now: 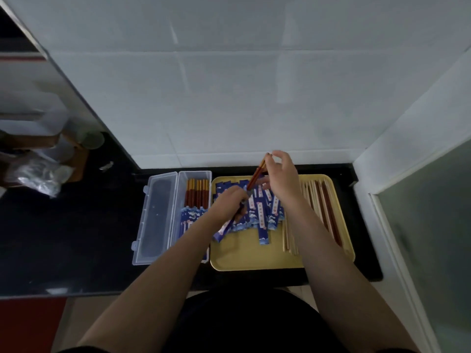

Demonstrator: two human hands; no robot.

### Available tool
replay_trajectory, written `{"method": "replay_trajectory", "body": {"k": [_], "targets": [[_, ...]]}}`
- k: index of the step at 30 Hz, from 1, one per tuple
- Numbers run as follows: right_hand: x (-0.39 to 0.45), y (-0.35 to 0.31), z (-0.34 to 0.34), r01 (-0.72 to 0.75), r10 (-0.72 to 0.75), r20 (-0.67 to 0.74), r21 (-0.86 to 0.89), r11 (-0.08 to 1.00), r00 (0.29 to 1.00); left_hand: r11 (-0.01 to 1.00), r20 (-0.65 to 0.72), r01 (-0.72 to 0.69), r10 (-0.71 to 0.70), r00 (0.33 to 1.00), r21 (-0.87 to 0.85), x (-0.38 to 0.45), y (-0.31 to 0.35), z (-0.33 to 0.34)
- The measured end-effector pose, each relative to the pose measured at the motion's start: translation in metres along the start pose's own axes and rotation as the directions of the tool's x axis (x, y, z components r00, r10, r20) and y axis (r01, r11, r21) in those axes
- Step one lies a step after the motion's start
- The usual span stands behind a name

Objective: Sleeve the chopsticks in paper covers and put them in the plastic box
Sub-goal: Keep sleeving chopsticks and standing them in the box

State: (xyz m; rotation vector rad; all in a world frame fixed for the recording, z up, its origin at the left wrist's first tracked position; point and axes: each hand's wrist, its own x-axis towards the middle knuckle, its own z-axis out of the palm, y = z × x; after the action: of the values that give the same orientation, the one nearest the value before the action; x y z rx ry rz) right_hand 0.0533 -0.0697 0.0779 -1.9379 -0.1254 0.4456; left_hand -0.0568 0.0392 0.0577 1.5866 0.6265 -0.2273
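The plastic box (195, 215) is sitting just left of the tray (254, 258), its lid (155, 217) lying open further left. Paper covers (265, 212) are lying mid-tray, loose chopsticks (318, 212) at its right; sleeved chopsticks (197, 197) are resting in the box.

No text can be read. The blue paper covers (262, 212) lying between the left hand (228, 202) and the right hand (283, 174) each carry a pale strip with small reddish marks, too blurred to make out as characters.
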Motion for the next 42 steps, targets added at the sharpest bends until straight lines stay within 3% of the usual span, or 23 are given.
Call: {"method": "replay_trajectory", "body": {"k": [3, 5, 7, 11, 16, 21, 24, 33, 42], "targets": [[-0.004, 0.001, 0.031, -0.075, 0.080, 0.115, -0.048, 0.996, 0.990, 0.993, -0.235, 0.033, -0.059, 0.970, -0.115, -0.003, -0.008, -0.032], [-0.010, 0.006, 0.050, -0.083, 0.108, 0.206, -0.129, 0.988, 0.972, 0.998, -0.437, 0.065, -0.065, 0.897, -0.015, -0.003, -0.020, -0.055], [-0.014, 0.014, 0.072, -0.082, 0.137, 0.297, -0.193, 0.978, 0.945, 0.982, -0.539, 0.141, -0.052, 0.840, 0.125, -0.001, -0.038, -0.080], [-0.022, 0.034, 0.097, -0.042, 0.175, 0.369, -0.341, 0.939, 0.913, 0.893, -0.478, 0.300, -0.113, 0.871, 0.336, 0.003, -0.063, -0.101], [-0.020, 0.059, 0.103, -0.043, 0.218, 0.307, -0.490, 0.871, 0.926, 0.776, -0.420, 0.357, -0.131, 0.898, 0.521, 0.008, -0.075, -0.095], [-0.016, 0.081, 0.099, -0.032, 0.241, 0.225, -0.664, 0.747, 0.944, 0.687, -0.349, 0.272, -0.030, 0.937, 0.674, 0.012, -0.076, -0.084], [-0.018, 0.087, 0.104, -0.046, 0.268, 0.199, -0.718, 0.694, 0.943, 0.658, -0.285, 0.265, -0.079, 0.955, 0.705, 0.015, -0.081, -0.077], [-0.027, 0.095, 0.118, -0.018, 0.258, 0.194, -0.766, 0.642, 0.946, 0.707, -0.344, 0.332, -0.133, 0.929, 0.625, 0.012, -0.090, -0.080], [-0.022, 0.098, 0.089, -0.087, 0.290, 0.199, -0.669, 0.738, 0.936, 0.779, -0.413, 0.218, 0.058, 0.909, 0.587, 0.016, -0.066, -0.053]]}}
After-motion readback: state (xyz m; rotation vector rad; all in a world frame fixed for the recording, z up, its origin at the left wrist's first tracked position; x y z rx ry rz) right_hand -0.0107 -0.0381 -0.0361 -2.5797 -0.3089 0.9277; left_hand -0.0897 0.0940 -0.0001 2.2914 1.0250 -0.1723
